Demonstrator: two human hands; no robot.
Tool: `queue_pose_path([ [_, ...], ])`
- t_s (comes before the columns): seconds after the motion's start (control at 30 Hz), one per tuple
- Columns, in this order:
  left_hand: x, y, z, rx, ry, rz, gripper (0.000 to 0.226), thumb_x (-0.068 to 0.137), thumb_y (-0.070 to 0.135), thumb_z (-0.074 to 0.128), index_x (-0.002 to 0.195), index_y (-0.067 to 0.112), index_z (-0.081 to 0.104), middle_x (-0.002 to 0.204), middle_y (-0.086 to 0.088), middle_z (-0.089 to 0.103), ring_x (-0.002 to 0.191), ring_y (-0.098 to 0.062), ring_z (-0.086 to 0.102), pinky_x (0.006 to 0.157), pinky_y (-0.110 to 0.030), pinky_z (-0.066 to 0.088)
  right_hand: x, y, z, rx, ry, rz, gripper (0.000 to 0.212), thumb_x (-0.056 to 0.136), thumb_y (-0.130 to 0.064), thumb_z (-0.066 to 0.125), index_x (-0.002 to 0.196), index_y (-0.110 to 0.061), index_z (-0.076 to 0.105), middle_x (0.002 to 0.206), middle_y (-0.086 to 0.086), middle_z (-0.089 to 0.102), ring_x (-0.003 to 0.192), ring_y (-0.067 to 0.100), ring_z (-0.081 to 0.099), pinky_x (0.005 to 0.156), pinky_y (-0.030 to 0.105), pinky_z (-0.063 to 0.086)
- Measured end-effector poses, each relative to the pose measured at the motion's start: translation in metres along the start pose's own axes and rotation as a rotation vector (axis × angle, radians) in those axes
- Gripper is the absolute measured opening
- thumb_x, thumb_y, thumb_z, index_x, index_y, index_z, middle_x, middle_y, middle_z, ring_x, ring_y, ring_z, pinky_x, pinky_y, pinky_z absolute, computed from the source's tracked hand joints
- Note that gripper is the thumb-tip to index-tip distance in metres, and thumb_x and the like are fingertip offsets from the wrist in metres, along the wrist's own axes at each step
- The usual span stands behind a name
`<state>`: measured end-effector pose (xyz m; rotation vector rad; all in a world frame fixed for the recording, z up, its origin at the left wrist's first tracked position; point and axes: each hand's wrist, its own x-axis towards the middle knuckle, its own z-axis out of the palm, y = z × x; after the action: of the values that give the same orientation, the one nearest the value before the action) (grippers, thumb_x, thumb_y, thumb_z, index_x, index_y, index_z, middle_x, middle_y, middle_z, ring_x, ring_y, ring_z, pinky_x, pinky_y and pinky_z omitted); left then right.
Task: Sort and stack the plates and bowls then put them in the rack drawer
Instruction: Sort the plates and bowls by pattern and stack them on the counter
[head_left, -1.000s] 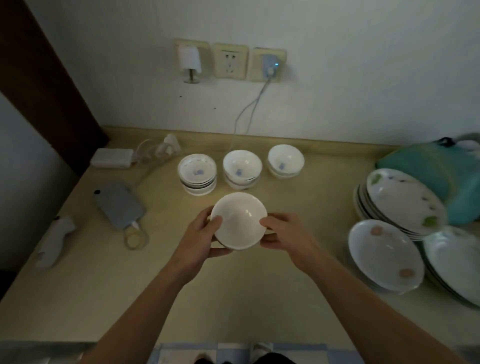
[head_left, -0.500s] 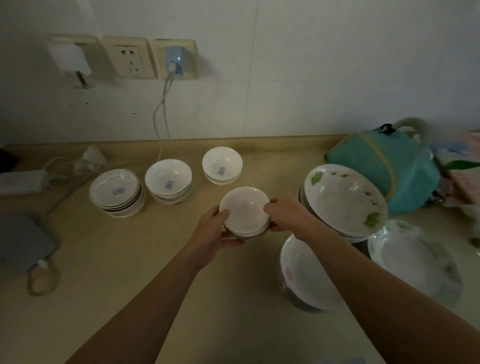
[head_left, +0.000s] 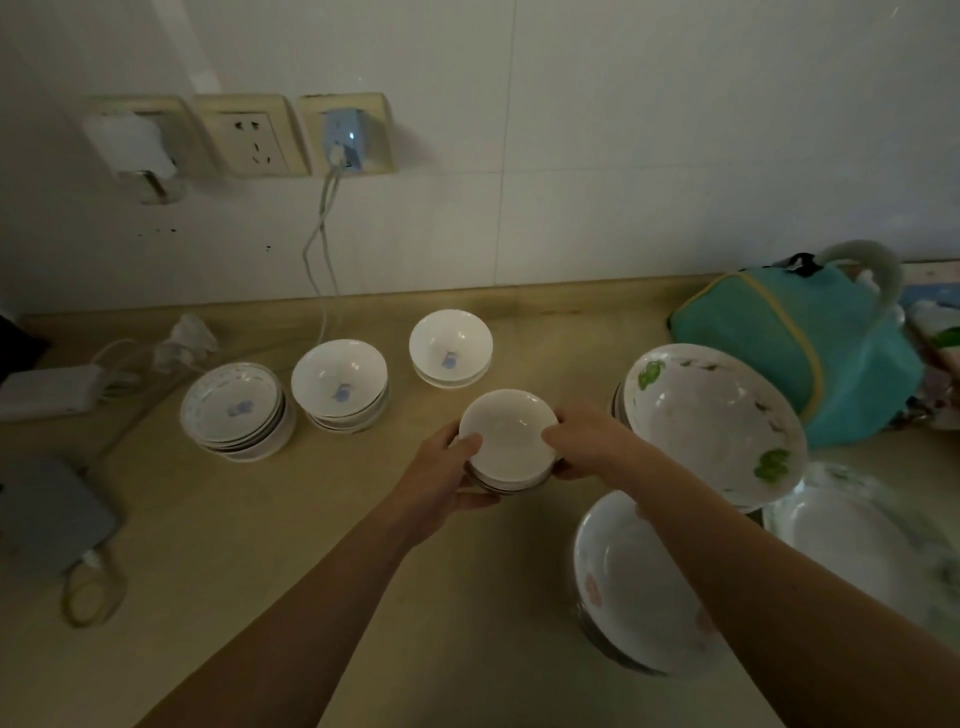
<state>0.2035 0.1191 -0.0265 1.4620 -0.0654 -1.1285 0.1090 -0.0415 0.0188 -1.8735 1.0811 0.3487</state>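
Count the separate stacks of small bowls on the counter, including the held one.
4: left stack, middle stack, back stack, and the plain white stack between both hands. Bowls per stack cannot be told.

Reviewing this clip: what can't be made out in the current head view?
- Count of plain white bowls held: hands cover the stack's sides.
- Pink-spotted plates: right forearm crosses them.
- Far-right plates: blurred, cut by the frame edge.
- Rack drawer: not in view.

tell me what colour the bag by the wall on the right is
Teal bag with a yellow trim line, seen in the head view.
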Motion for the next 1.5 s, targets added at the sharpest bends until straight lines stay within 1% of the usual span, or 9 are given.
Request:
queue_pose_path([
  [0.17, 0.008, 0.006, 0.019, 0.001, -0.074, -0.022, 0.029, 0.105, 0.021, 0.051, 0.134, 0.026, 0.056, 0.127, -0.007, 0.061, 0.116, -0.036, 0.063, 0.085, -0.052, 0.061, -0.007, -0.004, -0.01, -0.26, 0.22, -0.148, 0.032, 0.1, -0.022, 0.053, 0.127, -0.007, 0.061, 0.102, 0.007, 0.063, 0.087, 0.02, 0.061, 0.056, 0.02, 0.04],
  [0.3, 0.017, 0.01, 0.035, -0.028, -0.105, -0.064, 0.027, 0.104, 0.027, 0.054, 0.131, 0.027, 0.057, 0.129, -0.008, 0.061, 0.116, -0.036, 0.064, 0.085, -0.05, 0.062, -0.01, -0.018, -0.022, -0.226, 0.382, -0.279, 0.044, 0.102, -0.023, 0.052, 0.144, -0.012, 0.053, 0.139, 0.009, 0.06, 0.129, 0.028, 0.056, 0.091, 0.026, 0.042],
  [0.4, 0.022, 0.011, 0.038, -0.056, -0.133, -0.086, 0.042, 0.099, 0.033, 0.063, 0.139, 0.026, 0.054, 0.133, -0.008, 0.061, 0.114, -0.032, 0.066, 0.087, -0.049, 0.061, -0.007, -0.033, -0.026, -0.206, 0.426, -0.373, 0.044, 0.101, -0.024, 0.053, 0.144, -0.014, 0.054, 0.145, 0.006, 0.058, 0.133, 0.024, 0.053, 0.109, 0.037, 0.041],
  [0.57, 0.019, 0.007, 0.018, 0.028, -0.079, -0.027, 0.077, 0.091, 0.041, 0.072, 0.156, 0.025, 0.034, 0.149, -0.005, 0.047, 0.127, -0.026, 0.056, 0.096, -0.049, 0.058, 0.016, -0.063, -0.022, -0.152, 0.382, -0.431, 0.043, 0.1, -0.024, 0.057, 0.142, -0.014, 0.057, 0.142, 0.004, 0.061, 0.129, 0.021, 0.057, 0.108, 0.036, 0.041],
  [0.83, 0.002, -0.002, -0.094, -0.414, 0.421, -0.065, 0.036, 0.094, 0.035, 0.069, 0.116, 0.01, 0.058, 0.119, -0.018, 0.059, 0.098, -0.035, 0.067, 0.076, -0.046, 0.061, 0.086, -0.105, -0.006, -0.179, 0.213, -0.33, 0.012, 0.101, -0.018, 0.044, 0.106, -0.017, 0.054, 0.102, 0.004, 0.053, 0.093, 0.02, 0.049, 0.076, 0.031, 0.036],
  [0.93, 0.005, 0.006, -0.117, -0.435, 0.516, -0.045, 0.043, 0.094, 0.046, 0.066, 0.123, 0.016, 0.055, 0.118, -0.015, 0.059, 0.097, -0.034, 0.068, 0.066, -0.043, 0.063, 0.107, -0.113, 0.004, -0.115, 0.131, -0.272, 0.036, 0.1, -0.01, 0.04, 0.13, -0.002, 0.059, 0.117, 0.009, 0.058, 0.107, 0.024, 0.055, 0.086, 0.034, 0.046],
  [1.03, 0.015, 0.018, -0.127, -0.411, 0.533, -0.014, 0.041, 0.097, 0.047, 0.062, 0.131, 0.025, 0.051, 0.13, -0.013, 0.053, 0.107, -0.039, 0.066, 0.068, -0.045, 0.063, 0.114, -0.117, 0.013, -0.093, 0.086, -0.223, 0.045, 0.099, -0.004, 0.04, 0.142, -0.005, 0.053, 0.138, 0.018, 0.058, 0.124, 0.036, 0.056, 0.102, 0.048, 0.051],
  [1.27, 0.027, 0.039, -0.127, -0.505, 0.423, 0.028, 0.045, 0.096, 0.009, 0.045, 0.141, 0.013, 0.045, 0.124, -0.012, 0.053, 0.095, -0.044, 0.067, 0.066, -0.051, 0.064, 0.108, -0.115, 0.026, -0.069, 0.036, -0.224, 0.055, 0.095, 0.007, 0.048, 0.144, -0.017, 0.057, 0.137, 0.017, 0.058, 0.118, 0.041, 0.058, 0.081, 0.054, 0.062],
  [1.5, 0.015, 0.031, -0.136, -0.524, 0.435, 0.058, 0.05, 0.089, -0.005, 0.036, 0.136, 0.009, 0.045, 0.116, -0.013, 0.054, 0.094, -0.044, 0.066, 0.069, -0.051, 0.064, 0.094, -0.109, 0.047, -0.105, 0.042, -0.237, 0.056, 0.094, 0.011, 0.051, 0.145, -0.012, 0.054, 0.144, 0.017, 0.053, 0.122, 0.042, 0.056, 0.083, 0.058, 0.06],
])
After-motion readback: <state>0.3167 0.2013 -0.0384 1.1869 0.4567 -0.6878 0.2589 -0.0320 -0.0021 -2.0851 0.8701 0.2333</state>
